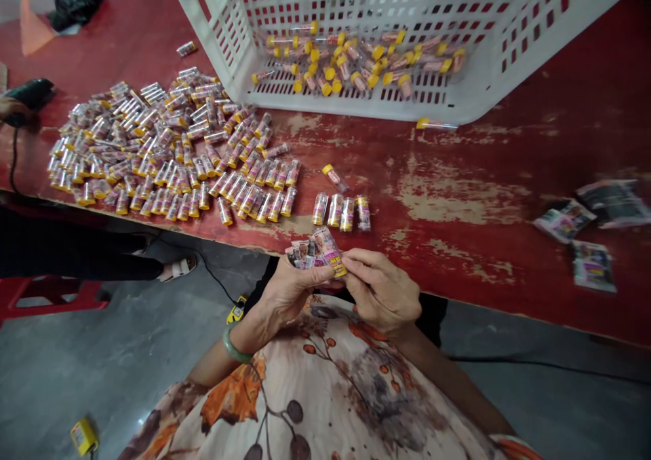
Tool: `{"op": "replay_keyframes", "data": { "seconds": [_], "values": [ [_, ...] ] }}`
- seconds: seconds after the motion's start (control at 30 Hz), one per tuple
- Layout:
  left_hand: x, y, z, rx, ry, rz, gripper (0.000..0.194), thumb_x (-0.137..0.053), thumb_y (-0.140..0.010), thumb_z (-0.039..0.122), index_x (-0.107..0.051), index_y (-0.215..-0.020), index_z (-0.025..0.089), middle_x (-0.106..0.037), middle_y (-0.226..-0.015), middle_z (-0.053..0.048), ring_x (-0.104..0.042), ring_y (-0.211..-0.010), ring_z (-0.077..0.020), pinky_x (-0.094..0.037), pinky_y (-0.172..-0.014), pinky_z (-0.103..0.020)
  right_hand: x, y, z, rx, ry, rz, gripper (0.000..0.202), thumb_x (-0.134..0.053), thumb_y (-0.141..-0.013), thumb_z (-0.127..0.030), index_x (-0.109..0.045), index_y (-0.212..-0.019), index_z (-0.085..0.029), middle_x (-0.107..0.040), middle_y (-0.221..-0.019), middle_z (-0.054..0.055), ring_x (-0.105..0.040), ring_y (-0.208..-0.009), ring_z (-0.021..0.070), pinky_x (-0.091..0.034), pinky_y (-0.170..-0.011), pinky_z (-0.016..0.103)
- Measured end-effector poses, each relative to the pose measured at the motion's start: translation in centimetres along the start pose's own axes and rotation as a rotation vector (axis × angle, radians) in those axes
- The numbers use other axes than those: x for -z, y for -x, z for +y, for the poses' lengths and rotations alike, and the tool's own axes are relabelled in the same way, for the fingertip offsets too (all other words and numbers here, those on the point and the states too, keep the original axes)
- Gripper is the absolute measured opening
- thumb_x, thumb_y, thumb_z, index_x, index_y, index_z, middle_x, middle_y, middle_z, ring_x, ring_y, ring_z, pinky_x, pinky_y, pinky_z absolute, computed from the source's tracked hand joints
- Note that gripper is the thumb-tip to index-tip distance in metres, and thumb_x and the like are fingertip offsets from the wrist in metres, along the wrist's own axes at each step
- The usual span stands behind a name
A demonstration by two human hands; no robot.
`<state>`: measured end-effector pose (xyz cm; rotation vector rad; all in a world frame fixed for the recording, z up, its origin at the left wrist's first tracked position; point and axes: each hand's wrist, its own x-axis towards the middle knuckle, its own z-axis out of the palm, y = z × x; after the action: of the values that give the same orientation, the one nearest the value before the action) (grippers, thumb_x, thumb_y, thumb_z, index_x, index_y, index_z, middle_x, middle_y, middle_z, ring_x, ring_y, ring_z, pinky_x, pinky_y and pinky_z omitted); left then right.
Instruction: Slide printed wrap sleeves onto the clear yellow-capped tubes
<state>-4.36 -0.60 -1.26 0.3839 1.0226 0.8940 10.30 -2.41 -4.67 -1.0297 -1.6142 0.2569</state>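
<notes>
My left hand [289, 287] is closed around a small fan of printed plastic sleeves [304, 253], its thumb lying across them. They show the same pink, black and yellow print as the wrapped tubes. My right hand [381, 287] pinches the lower right edge of the front sleeve [328, 246], near a yellow part. Whether a tube sits inside that sleeve, I cannot tell. Just beyond my hands, several wrapped tubes [347, 214] stand in a short row at the table's edge. Behind the row lies a single yellow-capped tube [334, 178] without a printed wrap.
A large pile of wrapped tubes [167, 148] covers the table's left part. A white plastic basket [356, 110] holds loose yellow-capped tubes; one tube [436, 125] lies before it. Sleeve bundles [594, 266] lie right. At far left, another person's hand [13, 110] holds a dark corded tool [33, 92].
</notes>
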Motion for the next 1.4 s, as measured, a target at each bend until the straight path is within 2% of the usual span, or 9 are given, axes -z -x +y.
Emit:
{"op": "replay_keyframes", "data": {
  "seconds": [0.37,0.57,0.93,1.0,1.07,1.17,1.23,1.3,1.4],
  "values": [
    [0.1,-0.3,-0.6,0.025,-0.039,-0.014,0.035,-0.088,-0.056,0.022,-0.07,-0.085,0.013,-0.071,-0.078,-0.004,-0.064,-0.063,-0.0148,-0.055,-0.061,-0.029,-0.8,0.8,-0.1,0.079,0.149,0.119,0.031,-0.063,-0.078,-0.001,-0.068,-0.105,-0.017,-0.073,-0.092,0.008,-0.071,-0.077,0.0179,-0.058,-0.065,0.027],
    [-0.1,-0.3,-0.4,0.023,-0.019,0.019,0.038,-0.089,-0.051,0.02,-0.069,-0.082,0.012,-0.07,-0.075,-0.003,-0.064,-0.064,-0.0146,-0.055,-0.062,-0.028,-1.0,0.9,0.1,0.117,0.196,0.121,0.032,-0.062,-0.079,-0.002,-0.067,-0.106,-0.019,-0.073,-0.09,0.007,-0.071,-0.077,0.0177,-0.059,-0.066,0.028],
    [0.5,-0.3,-0.7,0.026,-0.015,0.002,0.038,-0.089,-0.052,0.02,-0.069,-0.083,0.012,-0.069,-0.075,-0.003,-0.063,-0.064,-0.0132,-0.055,-0.066,-0.029,-1.0,2.2,0.7,0.219,0.287,0.047,0.035,-0.059,-0.081,-0.004,-0.062,-0.114,-0.015,-0.072,-0.093,0.011,-0.07,-0.08,0.0192,-0.058,-0.071,0.03],
    [0.8,-0.5,-0.6,0.021,-0.019,0.005,0.039,-0.09,-0.05,0.019,-0.069,-0.082,0.012,-0.07,-0.076,-0.003,-0.063,-0.065,-0.0135,-0.055,-0.067,-0.029,-0.4,1.7,0.8,0.229,0.261,-0.041,0.033,-0.06,-0.08,-0.005,-0.062,-0.112,-0.014,-0.071,-0.092,0.011,-0.069,-0.08,0.0193,-0.058,-0.071,0.031],
    [1.3,-0.9,-0.5,0.035,-0.04,-0.021,0.041,-0.09,-0.05,0.018,-0.07,-0.085,0.012,-0.07,-0.078,-0.004,-0.064,-0.066,-0.0144,-0.054,-0.066,-0.029,0.7,0.6,0.9,0.186,0.174,-0.191,0.031,-0.062,-0.08,-0.007,-0.061,-0.111,-0.013,-0.07,-0.096,0.013,-0.067,-0.085,0.0207,-0.057,-0.073,0.032],
    [1.9,-1.3,-0.5,0.098,-0.106,-0.123,0.042,-0.089,-0.051,0.017,-0.07,-0.089,0.012,-0.07,-0.078,-0.005,-0.064,-0.065,-0.0151,-0.053,-0.064,-0.029,2.5,-1.2,1.3,0.174,0.08,-0.405,0.038,-0.054,-0.082,-0.005,-0.057,-0.12,-0.011,-0.062,-0.12,0.019,-0.062,-0.107,0.0247,-0.055,-0.086,0.037],
    [2.2,-1.5,-0.8,0.149,-0.132,-0.194,0.04,-0.089,-0.049,0.016,-0.069,-0.084,0.011,-0.068,-0.073,-0.004,-0.062,-0.061,-0.0139,-0.052,-0.062,-0.028,3.2,-1.9,1.9,0.275,0.125,-0.546,0.044,-0.046,-0.084,-0.002,-0.053,-0.127,-0.011,-0.055,-0.132,0.019,-0.058,-0.111,0.026,-0.052,-0.089,0.041],
    [2.3,-1.5,-1.0,0.199,-0.139,-0.252,0.041,-0.091,-0.046,0.02,-0.068,-0.078,0.01,-0.066,-0.068,-0.003,-0.061,-0.058,-0.0138,-0.052,-0.061,-0.028,3.3,-2.3,2.3,0.397,0.219,-0.65,0.042,-0.043,-0.087,-0.005,-0.054,-0.127,-0.01,-0.057,-0.131,0.018,-0.058,-0.105,0.0266,-0.051,-0.086,0.042],
    [2.4,-1.6,-0.8,0.239,-0.152,-0.308,0.047,-0.089,-0.05,0.036,-0.069,-0.083,0.009,-0.068,-0.069,-0.006,-0.064,-0.059,-0.0189,-0.054,-0.063,-0.033,3.0,-2.4,2.4,0.53,0.308,-0.631,0.035,-0.042,-0.09,-0.009,-0.058,-0.121,-0.007,-0.063,-0.122,0.017,-0.058,-0.101,0.0277,-0.049,-0.083,0.042]
  ]
}}
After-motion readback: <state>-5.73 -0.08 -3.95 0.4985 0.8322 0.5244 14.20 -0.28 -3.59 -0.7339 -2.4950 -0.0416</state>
